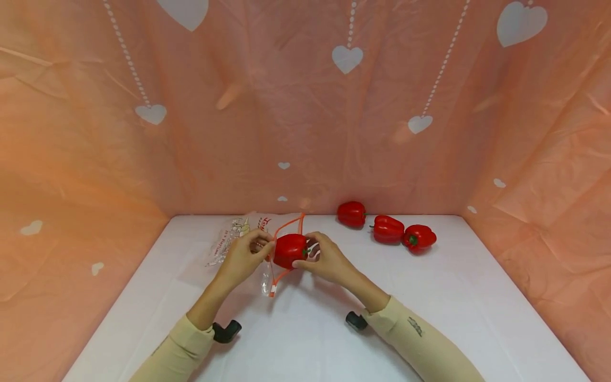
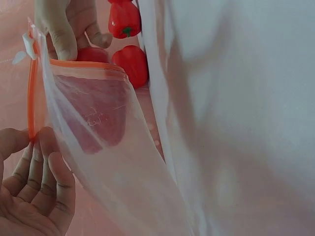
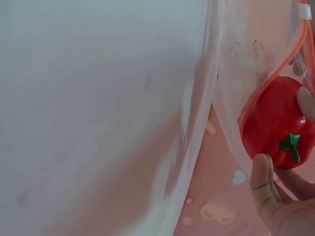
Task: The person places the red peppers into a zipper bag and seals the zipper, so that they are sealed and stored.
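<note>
A clear zip bag [image 1: 258,220] with an orange zip edge and printed drawings lies left of centre, its mouth spread and facing right. My left hand [image 1: 245,254] pinches one edge of that mouth between thumb and fingers, as the left wrist view [image 2: 37,182] also shows. With thumb and fingers around its stem end, my right hand [image 1: 326,257] holds a red bell pepper [image 1: 290,250] with a green stem. The pepper's far end is inside the bag, seen through the plastic in the left wrist view; its stem end [image 3: 290,142] sticks out of the mouth.
Three more red bell peppers lie at the back right of the white table [image 1: 305,339]: one alone [image 1: 351,214], and a pair, one [image 1: 387,229] beside the other [image 1: 419,239]. A peach curtain [image 1: 305,132] with white hearts stands behind the table and along both sides.
</note>
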Demonstrator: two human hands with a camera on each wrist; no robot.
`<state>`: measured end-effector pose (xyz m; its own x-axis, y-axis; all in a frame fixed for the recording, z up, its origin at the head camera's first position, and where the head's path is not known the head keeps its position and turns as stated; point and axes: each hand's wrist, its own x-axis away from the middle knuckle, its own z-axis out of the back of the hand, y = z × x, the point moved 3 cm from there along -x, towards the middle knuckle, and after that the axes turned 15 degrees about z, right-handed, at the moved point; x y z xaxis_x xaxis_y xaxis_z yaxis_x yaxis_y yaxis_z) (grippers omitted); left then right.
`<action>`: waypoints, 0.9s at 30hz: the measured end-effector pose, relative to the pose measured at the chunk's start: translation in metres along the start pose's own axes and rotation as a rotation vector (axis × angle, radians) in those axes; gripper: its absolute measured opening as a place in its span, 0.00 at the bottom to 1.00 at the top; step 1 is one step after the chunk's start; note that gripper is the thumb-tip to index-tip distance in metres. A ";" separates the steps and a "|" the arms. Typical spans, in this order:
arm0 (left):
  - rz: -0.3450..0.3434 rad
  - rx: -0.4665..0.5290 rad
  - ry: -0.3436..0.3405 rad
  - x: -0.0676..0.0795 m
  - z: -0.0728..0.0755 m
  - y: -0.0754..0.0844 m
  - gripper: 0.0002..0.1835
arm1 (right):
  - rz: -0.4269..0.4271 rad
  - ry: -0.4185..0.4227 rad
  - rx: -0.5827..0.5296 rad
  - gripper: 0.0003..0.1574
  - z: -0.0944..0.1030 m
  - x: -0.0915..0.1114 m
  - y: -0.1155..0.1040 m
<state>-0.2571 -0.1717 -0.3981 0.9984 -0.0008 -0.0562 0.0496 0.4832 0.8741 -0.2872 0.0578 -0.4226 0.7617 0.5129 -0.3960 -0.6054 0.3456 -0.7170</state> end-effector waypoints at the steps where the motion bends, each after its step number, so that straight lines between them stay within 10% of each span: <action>1: 0.001 -0.003 0.005 0.000 0.000 0.000 0.07 | 0.006 0.000 -0.002 0.42 -0.001 -0.001 -0.001; 27: -0.018 0.010 0.010 0.000 0.001 0.000 0.07 | 0.027 -0.031 0.017 0.46 -0.019 -0.017 -0.006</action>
<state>-0.2568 -0.1725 -0.3975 0.9971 -0.0011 -0.0766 0.0680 0.4747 0.8775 -0.2920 0.0324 -0.4226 0.7377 0.5462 -0.3968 -0.6296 0.3444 -0.6964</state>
